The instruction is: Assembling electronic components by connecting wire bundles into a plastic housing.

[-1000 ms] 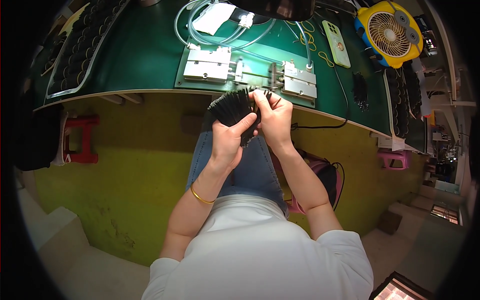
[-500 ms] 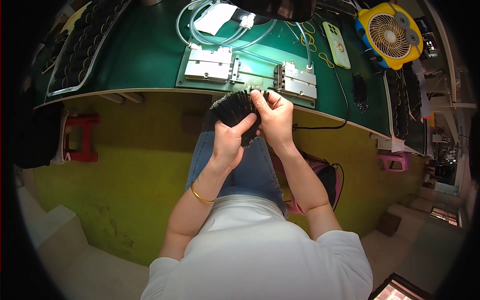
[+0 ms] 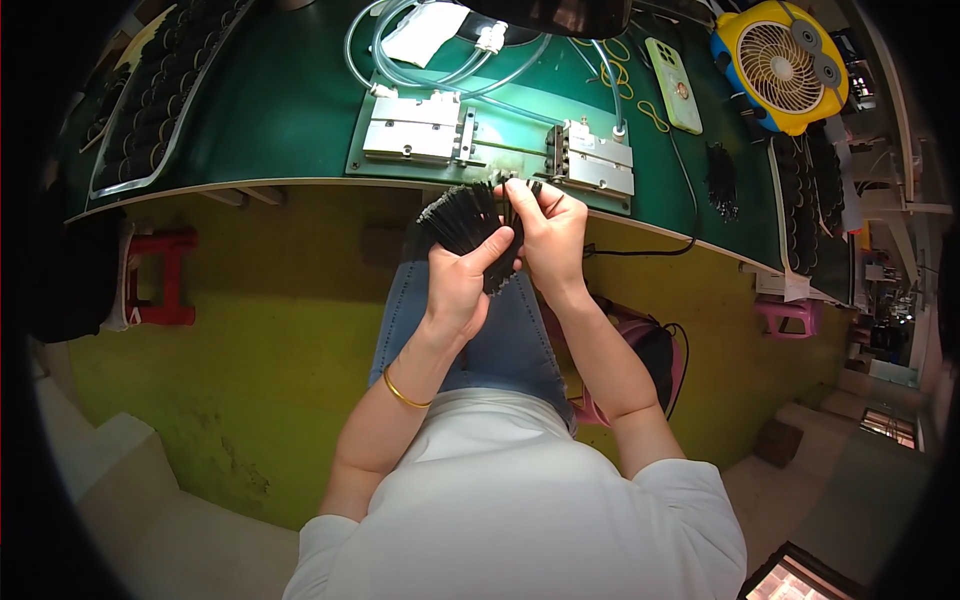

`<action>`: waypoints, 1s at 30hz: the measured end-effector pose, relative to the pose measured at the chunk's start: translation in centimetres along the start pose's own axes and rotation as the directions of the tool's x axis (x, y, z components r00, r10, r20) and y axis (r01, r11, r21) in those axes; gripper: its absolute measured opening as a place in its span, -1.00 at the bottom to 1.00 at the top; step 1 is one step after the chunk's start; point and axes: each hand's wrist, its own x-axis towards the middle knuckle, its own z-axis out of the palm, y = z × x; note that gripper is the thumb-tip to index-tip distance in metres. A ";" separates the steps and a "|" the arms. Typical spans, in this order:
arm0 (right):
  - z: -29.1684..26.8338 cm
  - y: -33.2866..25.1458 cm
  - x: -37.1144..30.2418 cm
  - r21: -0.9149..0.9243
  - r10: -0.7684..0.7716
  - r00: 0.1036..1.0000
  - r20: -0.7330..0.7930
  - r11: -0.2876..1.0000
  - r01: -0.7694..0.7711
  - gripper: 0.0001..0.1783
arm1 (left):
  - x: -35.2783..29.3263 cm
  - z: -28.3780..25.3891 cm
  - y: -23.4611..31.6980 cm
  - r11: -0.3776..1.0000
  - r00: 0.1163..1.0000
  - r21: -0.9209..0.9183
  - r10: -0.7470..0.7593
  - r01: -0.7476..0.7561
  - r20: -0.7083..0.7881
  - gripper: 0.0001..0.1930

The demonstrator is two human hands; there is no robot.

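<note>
A fanned bundle of thin black cables [image 3: 458, 218] with pale, shiny ends is held over my lap, just in front of the bench edge. My left hand [image 3: 462, 280] is wrapped around its middle, thumb across the top. At the bundle's right side, the thumb and fingers of my right hand [image 3: 548, 228] pinch black strands near their upper ends. How many strands it grips is hidden by the fingers. Just beyond my hands is a metal fixture, with a left cylinder block [image 3: 412, 130] and a right cylinder block [image 3: 596, 160] on a green plate [image 3: 500, 160].
Clear air hoses [image 3: 372, 50] loop behind the fixture beside a white cloth [image 3: 425, 35]. To the right are a phone in a green case [image 3: 674, 85], a small black bundle [image 3: 720, 182] and a yellow fan [image 3: 782, 68]. A tray of black coils [image 3: 160, 105] lies left.
My right fingers have shifted slightly on the strands at the bundle's right edge. The left hand keeps its grip, and the view has moved very little.
</note>
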 end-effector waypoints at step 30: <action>0.2 0.3 -0.1 0.042 0.032 0.999 -0.022 0.999 -0.031 -0.79 | 0.0 -0.3 0.1 0.999 0.999 -0.030 -0.028 0.029 0.030 -0.85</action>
